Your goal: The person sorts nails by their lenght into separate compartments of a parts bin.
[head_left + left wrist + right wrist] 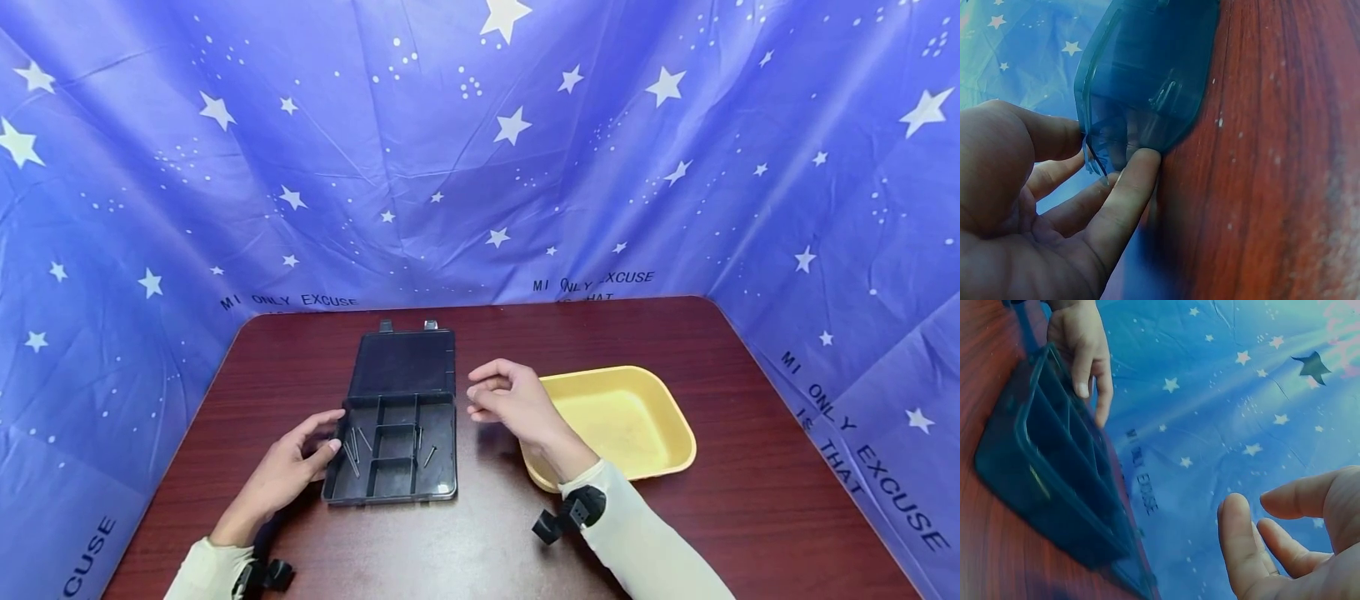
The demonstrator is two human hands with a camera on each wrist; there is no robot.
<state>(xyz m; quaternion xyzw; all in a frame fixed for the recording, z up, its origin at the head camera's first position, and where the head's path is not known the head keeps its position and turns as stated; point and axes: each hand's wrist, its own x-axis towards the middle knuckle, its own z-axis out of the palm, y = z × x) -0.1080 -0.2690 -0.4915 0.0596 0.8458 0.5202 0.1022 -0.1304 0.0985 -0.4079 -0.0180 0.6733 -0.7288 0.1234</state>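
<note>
A black compartment box (393,479) lies on the table with its lid (405,362) laid back. Several long thin screws (352,454) rest in its left compartment. More screws (430,456) lie in the right one. At the box's left side, my left hand (281,471) holds the edge between thumb and fingers, seen close in the left wrist view. My right hand (521,408) hovers between the box and a yellow basin (660,467), fingers loosely bent. In the right wrist view, nothing shows between its thumb and fingertips (1235,515).
The dark red wooden table (465,550) carries the box and the basin. A blue star-printed curtain (450,167) hangs behind the table and along both sides. Two latches (431,325) stick out from the lid's far edge.
</note>
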